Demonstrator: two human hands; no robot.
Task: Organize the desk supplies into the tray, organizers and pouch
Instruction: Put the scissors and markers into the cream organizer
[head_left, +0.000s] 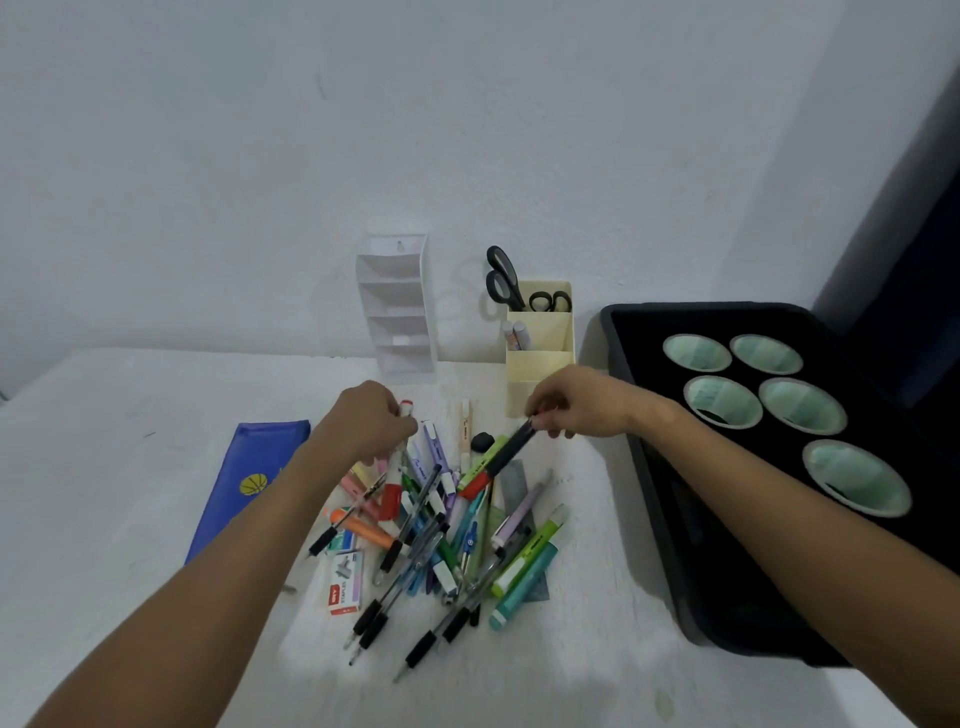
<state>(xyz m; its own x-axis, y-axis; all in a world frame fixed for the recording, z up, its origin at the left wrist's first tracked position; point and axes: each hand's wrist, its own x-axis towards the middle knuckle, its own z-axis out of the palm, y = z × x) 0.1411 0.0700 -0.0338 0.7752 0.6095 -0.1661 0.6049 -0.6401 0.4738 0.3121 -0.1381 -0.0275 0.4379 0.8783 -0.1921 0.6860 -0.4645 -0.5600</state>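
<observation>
From my feed I see the left hand (370, 422) curled round a white marker with a red cap (396, 467), gripping it near its upper end so the red-tipped top pokes out past the knuckles while the red cap end points down into the heap. The right hand (574, 402) pinches the top of a black marker with a red end (503, 460) between thumb and fingertips, and the marker slants down to the left, its red end touching the pile of pens and highlighters (441, 540) that lies spread on the white desk (130, 467) between the two forearms. At the pile's left edge sits a small box of staples (344, 582), and a black eraser (481, 442) lies just beyond the pile (close under the right hand). The blue pouch (244, 483) lies flat to the left, partly hidden behind the left forearm. Against the wall stands a white tiered organizer (397, 306), and beside it to the right a cream organizer (540, 348), which holds two pairs of black scissors (504, 280) in its back compartment and two small sticks, whose kind I cannot make out, in the middle one. The black tray (649, 467) is on the right, with five pale green cups (800, 405) standing in it, and the right forearm crosses over its near corner.
</observation>
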